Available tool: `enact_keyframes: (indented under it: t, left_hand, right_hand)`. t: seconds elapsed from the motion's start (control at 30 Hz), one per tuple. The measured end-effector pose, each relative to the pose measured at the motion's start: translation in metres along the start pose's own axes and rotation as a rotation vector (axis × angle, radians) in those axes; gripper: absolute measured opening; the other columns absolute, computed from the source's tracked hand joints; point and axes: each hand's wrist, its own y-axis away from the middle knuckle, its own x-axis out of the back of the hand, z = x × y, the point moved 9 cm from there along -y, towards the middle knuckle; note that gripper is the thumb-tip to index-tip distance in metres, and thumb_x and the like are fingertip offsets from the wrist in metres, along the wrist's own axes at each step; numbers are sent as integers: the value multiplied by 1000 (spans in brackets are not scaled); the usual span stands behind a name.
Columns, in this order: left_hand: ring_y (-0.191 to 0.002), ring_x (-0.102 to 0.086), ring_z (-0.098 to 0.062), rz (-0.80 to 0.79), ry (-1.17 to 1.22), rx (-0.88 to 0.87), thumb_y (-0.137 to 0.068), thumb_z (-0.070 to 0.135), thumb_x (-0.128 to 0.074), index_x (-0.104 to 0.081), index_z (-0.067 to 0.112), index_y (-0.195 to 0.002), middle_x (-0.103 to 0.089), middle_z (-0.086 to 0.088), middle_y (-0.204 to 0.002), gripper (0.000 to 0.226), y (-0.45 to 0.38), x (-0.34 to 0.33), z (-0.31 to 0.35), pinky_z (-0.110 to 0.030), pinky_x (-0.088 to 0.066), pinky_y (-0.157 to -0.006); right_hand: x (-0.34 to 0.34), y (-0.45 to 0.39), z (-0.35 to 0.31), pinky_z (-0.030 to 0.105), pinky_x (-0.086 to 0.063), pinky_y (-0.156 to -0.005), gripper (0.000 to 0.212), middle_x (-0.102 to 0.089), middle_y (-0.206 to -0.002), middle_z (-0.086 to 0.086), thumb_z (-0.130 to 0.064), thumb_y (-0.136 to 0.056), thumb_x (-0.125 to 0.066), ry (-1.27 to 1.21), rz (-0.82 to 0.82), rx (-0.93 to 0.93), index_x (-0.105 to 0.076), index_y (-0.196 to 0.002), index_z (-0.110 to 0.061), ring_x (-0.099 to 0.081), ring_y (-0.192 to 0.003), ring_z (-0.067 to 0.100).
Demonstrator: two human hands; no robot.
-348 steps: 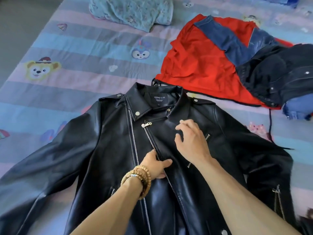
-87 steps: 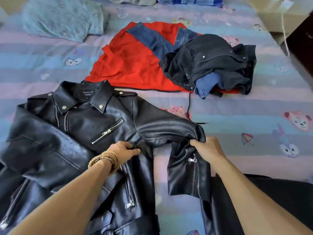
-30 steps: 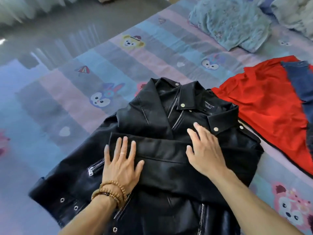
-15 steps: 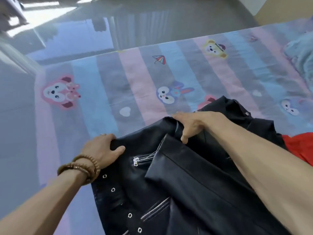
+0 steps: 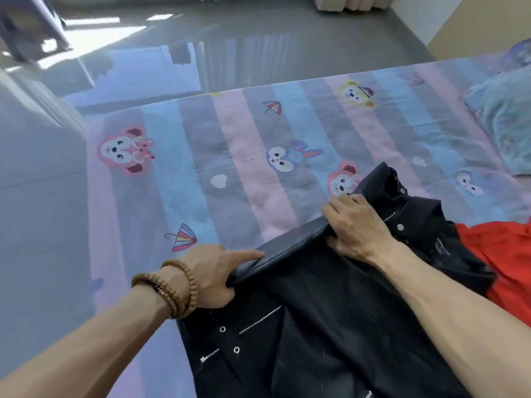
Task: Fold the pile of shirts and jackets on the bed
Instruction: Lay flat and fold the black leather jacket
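A black leather jacket with silver zips and studs lies on the bed, its sleeves folded in and its collar pointing to the upper right. My left hand, with bead bracelets on the wrist, grips the jacket's left side edge. My right hand grips the same edge farther up, near the shoulder. Between the two hands the edge is lifted off the sheet and turned inward over the jacket's body. A red garment lies just right of the collar.
The bed sheet is striped pink, blue and grey with cartoon animals. A light blue patterned cloth lies at the far right. The bed's edge runs along the left and top, with shiny grey floor beyond.
Both hands have lifted the jacket's left side and pulled it inward over the body. The camera has swung a little further left.
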Motion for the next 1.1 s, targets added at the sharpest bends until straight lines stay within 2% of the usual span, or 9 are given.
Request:
enact_keyframes:
  t: [0.2, 0.27, 0.37, 0.43, 0.53, 0.63, 0.77, 0.97, 1.1]
  left_hand:
    - [-101, -62, -26, -150, 32, 44, -93, 65, -34, -61, 35, -114, -68, -1, -104, 46, 4, -43, 47, -32, -47, -80]
    - [-93, -63, -26, 94, -31, -4, -94, 62, -24, -59, 24, -86, -66, -1, -94, 53, -9, -30, 58, -33, -48, -71]
    - [-102, -60, -30, 517, 40, 7, -87, 60, -30, -63, 27, -114, -62, -4, -105, 53, -24, -1, 65, -39, -50, -78]
    - [-139, -28, -31, 329, 89, 93, -90, 63, -38, -28, 37, -147, -36, -6, -148, 64, -56, -22, 67, -48, -30, -108]
    - [-146, 17, -32, 17, -45, 125, -77, 68, -60, 17, 41, -148, 16, -2, -160, 108, -95, -68, 77, -61, 2, -114]
    - [-145, 20, -35, 15, -112, 137, -63, 73, -69, 30, 41, -143, 28, -6, -157, 131, -113, -88, 74, -64, 4, -113]
    - [-142, 30, -30, 82, -95, 94, -60, 83, -59, 47, 45, -127, 38, 1, -151, 131, -113, -96, 59, -59, 11, -113]
    - [-147, -2, -30, 123, -37, 4, -42, 94, -41, 6, 34, -153, -7, -2, -160, 134, -121, -108, 49, -56, -6, -113]
    - [-147, 1, -31, 55, 10, -11, -42, 94, -39, 7, 36, -152, -4, -2, -161, 133, -125, -114, 47, -52, 2, -113]
  right_hand:
    - [-32, 60, -4, 39, -45, -57, 27, -56, -85, 7, -5, -58, -62, -108, -244, -33, -60, -84, -12, -57, -75, 30]
    - [-53, 78, -4, 38, -44, -66, 28, -55, -104, 4, -6, -72, -57, -234, -333, -172, -59, -99, -14, -56, -94, 29]
    - [-59, 88, 0, 33, -38, -67, 29, -58, -109, -1, -15, -81, -40, -385, -263, -329, -60, -101, -15, -58, -97, 27]
    - [-51, 81, 2, 34, -42, -63, 37, -66, -85, 4, -25, -79, -28, -311, -136, -279, -63, -84, -12, -62, -73, 32]
    - [-33, 51, 14, 35, -43, -59, 20, -63, -61, 8, -22, -78, -42, -112, 30, -239, -59, -72, -12, -57, -52, 31]
    - [-50, 15, 45, 48, -43, -90, 32, -63, -112, 16, -29, -85, -48, -119, -36, -303, -64, -104, -9, -59, -104, 35]
    - [-110, 44, 123, 56, 6, -117, 67, -6, -164, 8, -57, -97, -24, -138, -362, -610, -23, -153, -21, 3, -151, 28]
    - [-171, 105, 143, 56, 10, -118, 80, 26, -161, 1, -66, -92, -7, -348, -407, -892, 12, -155, -20, 27, -146, 24]
    - [-178, 99, 148, 56, 14, -117, 78, 27, -160, 0, -65, -95, -10, -374, -512, -882, 13, -155, -22, 29, -145, 23]
